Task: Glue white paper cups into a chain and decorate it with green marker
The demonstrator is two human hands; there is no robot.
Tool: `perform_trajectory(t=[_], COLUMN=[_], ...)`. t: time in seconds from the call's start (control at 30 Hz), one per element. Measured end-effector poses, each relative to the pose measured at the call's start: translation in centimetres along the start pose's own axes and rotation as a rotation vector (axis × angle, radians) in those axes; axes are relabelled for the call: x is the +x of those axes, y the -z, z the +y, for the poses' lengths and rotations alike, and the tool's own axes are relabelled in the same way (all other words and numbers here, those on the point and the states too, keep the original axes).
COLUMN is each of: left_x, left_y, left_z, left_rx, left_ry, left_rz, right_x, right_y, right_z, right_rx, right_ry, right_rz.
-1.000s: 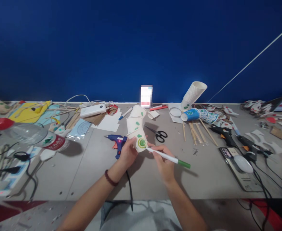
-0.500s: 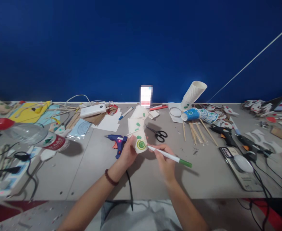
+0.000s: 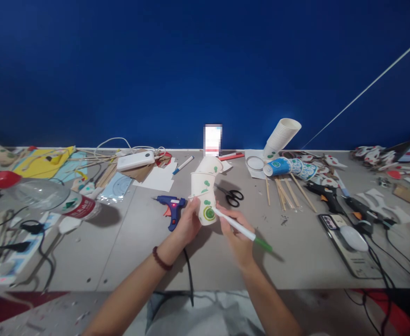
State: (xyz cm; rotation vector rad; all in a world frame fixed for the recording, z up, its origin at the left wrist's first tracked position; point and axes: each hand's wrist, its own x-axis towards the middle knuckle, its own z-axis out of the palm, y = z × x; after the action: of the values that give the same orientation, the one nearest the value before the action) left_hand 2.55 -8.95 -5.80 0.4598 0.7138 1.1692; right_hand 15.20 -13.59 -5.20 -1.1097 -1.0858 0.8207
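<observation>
Paper cups [image 3: 202, 183] jut forward from gripping left fingers [image 3: 191, 211]; right fingers [image 3: 235, 215] pinch a marker [image 3: 242, 229]

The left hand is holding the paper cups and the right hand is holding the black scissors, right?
Not quite: in the head view, the right hand is holding a white marker with a green end, not the black scissors, which lie on the table. The left hand is holding the paper cups, as you said.
</observation>
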Motion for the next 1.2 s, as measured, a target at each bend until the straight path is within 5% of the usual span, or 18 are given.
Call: perform_trajectory(t=[1.2], left_x=[0.04], left_y=[0.09], left_z=[-0.14], left_rx=[0.016], left_ry=[-0.004], left_rz=[0.012], right_x=[0.27], right_y=[0.33], right_z=[-0.39], right_rx=[-0.077], right_ry=[0.097], right_rz=[-0.057])
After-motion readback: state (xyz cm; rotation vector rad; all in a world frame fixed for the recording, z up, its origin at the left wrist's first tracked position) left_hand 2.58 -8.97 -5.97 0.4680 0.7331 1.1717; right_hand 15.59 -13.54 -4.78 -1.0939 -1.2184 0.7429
